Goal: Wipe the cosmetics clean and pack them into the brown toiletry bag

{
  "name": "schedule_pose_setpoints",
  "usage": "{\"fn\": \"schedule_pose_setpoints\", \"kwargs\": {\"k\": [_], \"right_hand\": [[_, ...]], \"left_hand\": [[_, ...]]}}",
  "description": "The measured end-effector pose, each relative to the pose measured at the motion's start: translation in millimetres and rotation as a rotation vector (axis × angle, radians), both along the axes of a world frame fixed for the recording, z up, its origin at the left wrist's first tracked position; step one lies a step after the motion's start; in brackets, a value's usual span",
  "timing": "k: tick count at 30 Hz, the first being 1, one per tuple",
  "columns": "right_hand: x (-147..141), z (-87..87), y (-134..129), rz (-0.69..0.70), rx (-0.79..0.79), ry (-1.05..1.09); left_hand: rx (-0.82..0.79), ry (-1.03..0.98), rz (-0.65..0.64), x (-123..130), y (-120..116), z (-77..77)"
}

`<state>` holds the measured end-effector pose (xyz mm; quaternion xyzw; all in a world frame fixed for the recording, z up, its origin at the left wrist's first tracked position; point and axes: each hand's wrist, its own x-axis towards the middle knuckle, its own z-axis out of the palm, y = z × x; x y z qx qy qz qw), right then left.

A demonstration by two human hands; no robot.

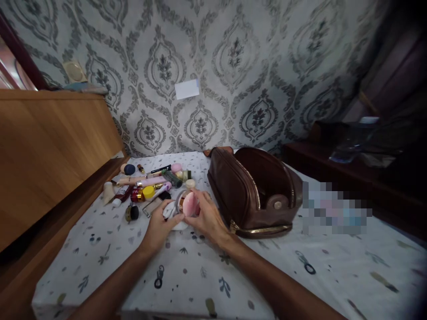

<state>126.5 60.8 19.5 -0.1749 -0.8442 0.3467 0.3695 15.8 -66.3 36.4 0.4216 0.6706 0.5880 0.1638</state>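
While a white plant-printed cloth (113, 271) spreads beneath, an open, gold-zipped brown leather bag (233, 191) stands beside the right hand (207, 218); the left hand (163, 224) grips crumpled white fabric-like material (169, 210), just left of the glossy pink rounded object (190, 204) clasped between the right hand's thumb and fingers.

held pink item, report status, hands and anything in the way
Right grip on pink item. Left grip at crumpled white material. Open brown bag close at right, not between them.
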Motion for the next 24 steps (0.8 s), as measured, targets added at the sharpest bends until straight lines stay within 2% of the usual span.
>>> {"fn": "schedule_pose_setpoints", "kwargs": {"k": [11, 20, 24], "right_hand": [[3.6, 5.8, -3.7, 0.012, 0.057, -0.144], [5.3, 10.6, -7.5, 0.073, 0.049, -0.288], [8.3, 12.8, -9.9, 0.078, 0.063, -0.341]], "left_hand": [[0.001, 0.125, 0.045, 2.1, -1.4, 0.0], [-0.012, 0.119, 0.100, 1.8, -2.0, -0.4], [-0.053, 0.137, 0.058, 3.9, -3.9, 1.1]]}}
